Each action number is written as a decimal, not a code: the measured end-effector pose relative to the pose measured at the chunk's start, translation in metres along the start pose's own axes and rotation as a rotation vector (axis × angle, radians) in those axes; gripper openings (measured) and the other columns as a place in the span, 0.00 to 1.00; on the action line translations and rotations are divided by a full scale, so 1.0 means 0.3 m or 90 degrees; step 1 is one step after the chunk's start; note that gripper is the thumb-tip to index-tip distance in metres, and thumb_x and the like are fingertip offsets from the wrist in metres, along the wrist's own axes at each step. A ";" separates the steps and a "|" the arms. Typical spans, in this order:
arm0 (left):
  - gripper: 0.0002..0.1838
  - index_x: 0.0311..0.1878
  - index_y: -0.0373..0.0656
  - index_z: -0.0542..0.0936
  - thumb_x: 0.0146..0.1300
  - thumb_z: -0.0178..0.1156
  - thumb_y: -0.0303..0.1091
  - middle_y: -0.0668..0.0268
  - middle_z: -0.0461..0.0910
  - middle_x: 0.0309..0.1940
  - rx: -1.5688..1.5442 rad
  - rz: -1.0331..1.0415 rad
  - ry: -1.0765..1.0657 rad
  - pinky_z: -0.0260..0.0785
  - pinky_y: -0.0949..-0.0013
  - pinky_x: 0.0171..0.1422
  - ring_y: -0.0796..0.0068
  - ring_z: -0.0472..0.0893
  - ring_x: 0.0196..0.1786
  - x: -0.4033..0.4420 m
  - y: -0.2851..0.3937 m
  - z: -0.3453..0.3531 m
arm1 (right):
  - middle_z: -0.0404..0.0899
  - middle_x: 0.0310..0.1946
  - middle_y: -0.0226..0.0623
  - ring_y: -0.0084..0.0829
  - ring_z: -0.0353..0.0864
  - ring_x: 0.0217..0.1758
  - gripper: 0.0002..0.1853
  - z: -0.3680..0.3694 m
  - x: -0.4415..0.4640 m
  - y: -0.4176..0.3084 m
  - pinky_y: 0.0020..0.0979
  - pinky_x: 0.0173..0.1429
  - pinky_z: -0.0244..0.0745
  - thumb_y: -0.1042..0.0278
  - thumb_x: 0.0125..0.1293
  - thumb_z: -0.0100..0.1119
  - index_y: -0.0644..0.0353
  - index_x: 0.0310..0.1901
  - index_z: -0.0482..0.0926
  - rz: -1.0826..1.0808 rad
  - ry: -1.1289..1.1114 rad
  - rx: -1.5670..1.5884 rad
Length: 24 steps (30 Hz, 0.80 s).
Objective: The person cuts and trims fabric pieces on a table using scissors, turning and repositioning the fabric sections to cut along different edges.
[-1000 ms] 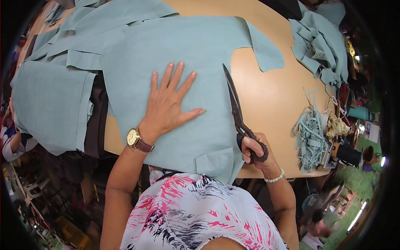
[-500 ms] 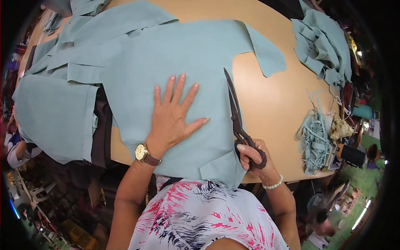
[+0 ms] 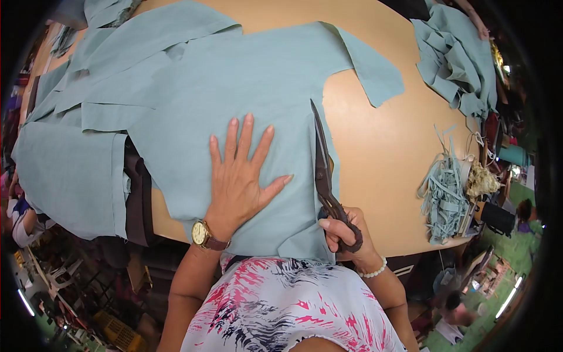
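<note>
A large light blue-green fabric piece (image 3: 246,76) lies spread over the wooden table (image 3: 381,170). My left hand (image 3: 237,176) rests flat on it, fingers spread, with a watch (image 3: 201,233) on the wrist. My right hand (image 3: 347,233) is wrapped round the handles of large dark scissors (image 3: 322,170) at the fabric's right edge, near the front of the table. The blades point away from me, and a narrow strip of fabric shows to their right. Near the right hand, the front corner of the fabric is folded over.
More blue-green fabric (image 3: 70,176) overlaps at the left, beside dark cloth (image 3: 138,199). Crumpled fabric (image 3: 454,64) lies at the back right, with another person's hand (image 3: 482,30) by it. Thin fabric strips (image 3: 444,199) hang in a bundle at the right edge.
The scissors and my right hand have moved left and slightly towards me. The fabric's right edge has shifted, with a strip now separate along the blades. Another person's hand has appeared at the back right.
</note>
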<state>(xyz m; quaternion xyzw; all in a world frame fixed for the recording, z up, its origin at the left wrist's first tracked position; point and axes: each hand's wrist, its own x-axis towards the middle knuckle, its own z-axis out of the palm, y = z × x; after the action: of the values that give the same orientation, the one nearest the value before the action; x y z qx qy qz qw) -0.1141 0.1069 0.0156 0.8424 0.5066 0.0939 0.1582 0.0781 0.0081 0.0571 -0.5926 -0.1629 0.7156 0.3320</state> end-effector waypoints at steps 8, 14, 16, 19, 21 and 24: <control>0.43 0.66 0.49 0.57 0.49 0.59 0.57 0.54 0.47 0.68 -0.003 -0.003 -0.006 0.36 0.39 0.65 0.51 0.46 0.70 -0.003 0.001 0.002 | 0.67 0.09 0.29 0.17 0.63 0.10 0.12 0.024 0.021 -0.018 0.19 0.17 0.57 0.69 0.57 0.56 0.61 0.20 0.68 -0.022 0.006 0.019; 0.45 0.67 0.48 0.56 0.48 0.60 0.57 0.53 0.48 0.68 -0.008 -0.001 0.003 0.37 0.39 0.65 0.50 0.47 0.69 -0.005 -0.001 0.001 | 0.67 0.09 0.30 0.18 0.63 0.10 0.12 0.031 0.039 -0.023 0.20 0.17 0.57 0.69 0.57 0.55 0.62 0.19 0.68 -0.039 0.006 0.063; 0.45 0.67 0.47 0.55 0.48 0.60 0.57 0.53 0.48 0.68 -0.012 0.000 -0.001 0.37 0.39 0.65 0.50 0.47 0.69 -0.008 0.000 0.001 | 0.66 0.09 0.30 0.18 0.63 0.11 0.12 0.032 0.037 -0.018 0.20 0.17 0.57 0.69 0.57 0.55 0.62 0.19 0.68 -0.033 0.012 0.052; 0.46 0.67 0.46 0.55 0.48 0.60 0.57 0.53 0.47 0.68 -0.013 -0.001 -0.004 0.36 0.38 0.65 0.50 0.46 0.69 -0.012 0.004 0.005 | 0.67 0.09 0.30 0.18 0.64 0.11 0.11 0.033 0.037 -0.003 0.20 0.17 0.58 0.70 0.57 0.55 0.62 0.20 0.68 -0.024 0.011 0.047; 0.46 0.67 0.46 0.55 0.48 0.59 0.58 0.53 0.47 0.68 -0.012 -0.003 -0.004 0.36 0.38 0.65 0.50 0.46 0.70 -0.014 0.005 0.008 | 0.66 0.09 0.30 0.18 0.64 0.11 0.11 0.041 0.036 0.001 0.20 0.17 0.58 0.70 0.57 0.55 0.62 0.20 0.68 -0.030 0.010 0.066; 0.46 0.67 0.46 0.55 0.48 0.59 0.58 0.53 0.47 0.68 -0.011 -0.003 -0.004 0.35 0.38 0.65 0.50 0.46 0.70 -0.016 0.005 0.011 | 0.66 0.10 0.29 0.19 0.64 0.12 0.12 0.045 0.034 0.002 0.20 0.18 0.59 0.68 0.57 0.55 0.61 0.20 0.68 -0.034 0.003 0.076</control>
<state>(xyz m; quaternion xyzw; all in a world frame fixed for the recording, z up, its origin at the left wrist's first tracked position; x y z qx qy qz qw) -0.1140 0.1014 0.0130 0.8399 0.5076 0.0954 0.1670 0.0641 0.0167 0.0526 -0.5691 -0.1350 0.7132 0.3863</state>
